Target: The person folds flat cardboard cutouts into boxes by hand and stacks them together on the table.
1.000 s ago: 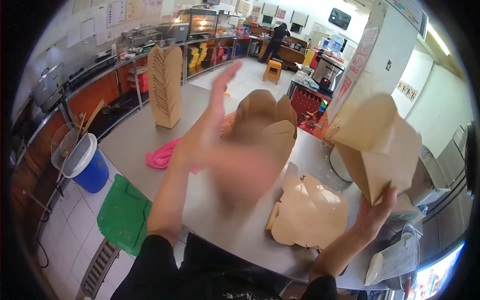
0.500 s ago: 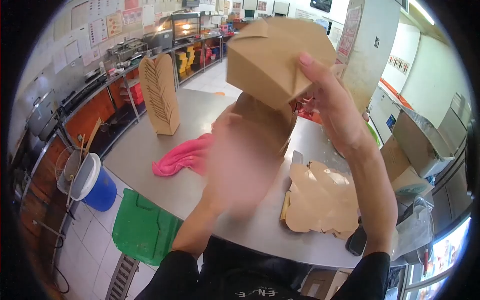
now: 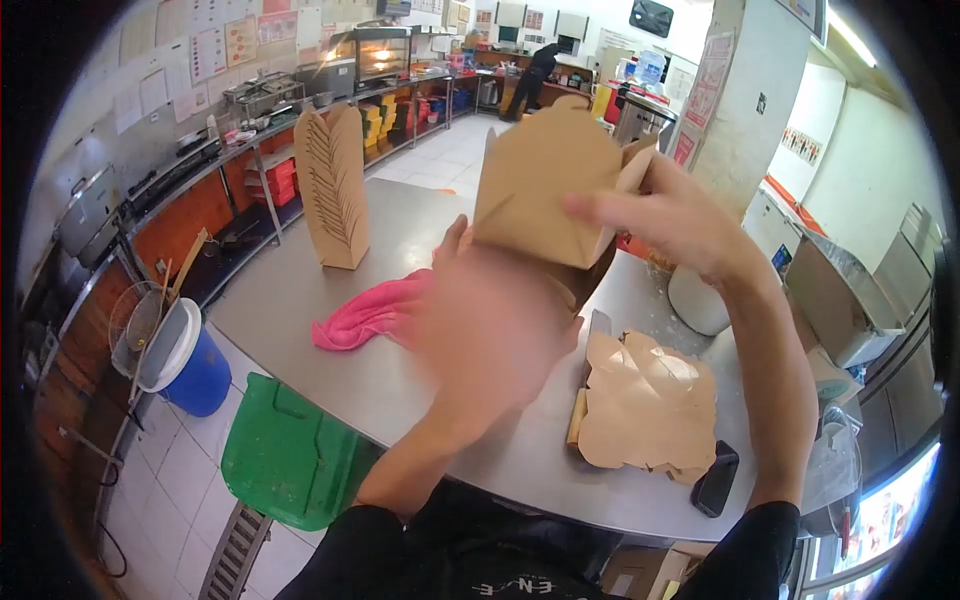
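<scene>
My right hand (image 3: pixel 665 205) grips a folded brown cardboard takeaway box (image 3: pixel 545 185), held up over the table with its thumb on the near face. Just below it, my left hand (image 3: pixel 490 325) is smeared by motion. Its thumb and fingertips show on either side of more brown cardboard (image 3: pixel 592 285), mostly hidden behind the hand and the upper box. Flat brown box blanks (image 3: pixel 650 405) lie in a pile on the right of the table. A tall stack of nested brown boxes (image 3: pixel 335 190) stands at the table's far left.
A pink cloth (image 3: pixel 370 312) lies on the steel table (image 3: pixel 300 300). A black phone (image 3: pixel 716 480) rests beside the blanks. On the floor at left are a green bin (image 3: pixel 285 450) and a blue bucket (image 3: pixel 200 375). Far back, a person in dark clothes (image 3: pixel 530 82) stands at a counter.
The upper box has dropped lower and turned, bringing it closer over the left hand. My right hand has come down with it. The view has shifted slightly, revealing the person at the back.
</scene>
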`<act>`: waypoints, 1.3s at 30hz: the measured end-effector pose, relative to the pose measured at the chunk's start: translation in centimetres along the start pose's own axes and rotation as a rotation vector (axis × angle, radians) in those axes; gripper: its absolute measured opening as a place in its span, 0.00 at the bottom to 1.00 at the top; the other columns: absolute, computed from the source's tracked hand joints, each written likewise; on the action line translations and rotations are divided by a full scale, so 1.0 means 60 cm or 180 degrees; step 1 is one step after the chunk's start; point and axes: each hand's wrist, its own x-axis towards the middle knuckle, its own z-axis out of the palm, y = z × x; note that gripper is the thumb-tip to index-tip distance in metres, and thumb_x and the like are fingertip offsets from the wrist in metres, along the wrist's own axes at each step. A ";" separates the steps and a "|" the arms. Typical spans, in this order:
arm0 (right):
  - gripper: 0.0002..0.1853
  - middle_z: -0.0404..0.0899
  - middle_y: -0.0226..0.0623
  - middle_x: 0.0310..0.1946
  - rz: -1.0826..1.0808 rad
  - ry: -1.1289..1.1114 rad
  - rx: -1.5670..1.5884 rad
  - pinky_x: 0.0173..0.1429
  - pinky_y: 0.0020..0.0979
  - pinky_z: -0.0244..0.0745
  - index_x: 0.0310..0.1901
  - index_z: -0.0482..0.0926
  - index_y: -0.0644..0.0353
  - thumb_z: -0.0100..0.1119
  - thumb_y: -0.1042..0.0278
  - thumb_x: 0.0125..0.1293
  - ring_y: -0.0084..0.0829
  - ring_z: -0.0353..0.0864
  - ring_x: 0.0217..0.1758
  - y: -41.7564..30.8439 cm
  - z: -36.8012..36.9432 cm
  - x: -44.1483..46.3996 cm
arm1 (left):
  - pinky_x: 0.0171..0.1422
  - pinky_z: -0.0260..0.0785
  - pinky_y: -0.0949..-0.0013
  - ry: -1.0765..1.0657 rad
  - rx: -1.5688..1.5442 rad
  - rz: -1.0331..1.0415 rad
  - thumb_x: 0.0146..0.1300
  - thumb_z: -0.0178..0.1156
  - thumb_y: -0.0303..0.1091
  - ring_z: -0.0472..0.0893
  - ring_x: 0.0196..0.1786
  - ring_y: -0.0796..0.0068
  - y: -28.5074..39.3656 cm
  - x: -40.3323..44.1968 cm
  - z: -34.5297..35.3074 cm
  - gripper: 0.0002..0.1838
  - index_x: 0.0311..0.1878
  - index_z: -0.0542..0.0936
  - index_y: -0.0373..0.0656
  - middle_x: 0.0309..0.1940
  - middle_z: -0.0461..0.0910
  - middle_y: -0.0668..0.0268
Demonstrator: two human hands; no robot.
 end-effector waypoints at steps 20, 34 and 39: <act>0.20 0.88 0.36 0.46 -0.0790 -0.3484 -0.2592 0.49 0.31 0.81 0.58 0.84 0.62 0.65 0.58 0.72 0.24 0.84 0.44 -0.105 -0.057 0.163 | 0.65 0.72 0.60 -0.0582 -0.0918 -0.0085 0.38 0.88 0.38 0.76 0.64 0.61 -0.014 -0.013 0.007 0.59 0.69 0.56 0.38 0.60 0.70 0.53; 0.27 0.80 0.40 0.63 0.1101 -0.4357 -0.0254 0.56 0.33 0.87 0.72 0.68 0.60 0.60 0.63 0.75 0.26 0.86 0.56 0.002 -0.035 0.177 | 0.72 0.69 0.58 -0.1052 -0.1621 -0.0179 0.39 0.88 0.33 0.71 0.70 0.61 -0.032 0.012 -0.012 0.59 0.68 0.52 0.42 0.67 0.61 0.51; 0.26 0.84 0.41 0.55 0.1219 -0.4164 -0.0599 0.47 0.36 0.88 0.70 0.70 0.63 0.60 0.65 0.74 0.31 0.88 0.49 -0.015 -0.016 0.169 | 0.74 0.67 0.57 -0.1115 -0.1931 -0.0171 0.39 0.88 0.33 0.70 0.71 0.61 -0.042 0.011 -0.005 0.60 0.68 0.51 0.42 0.68 0.60 0.51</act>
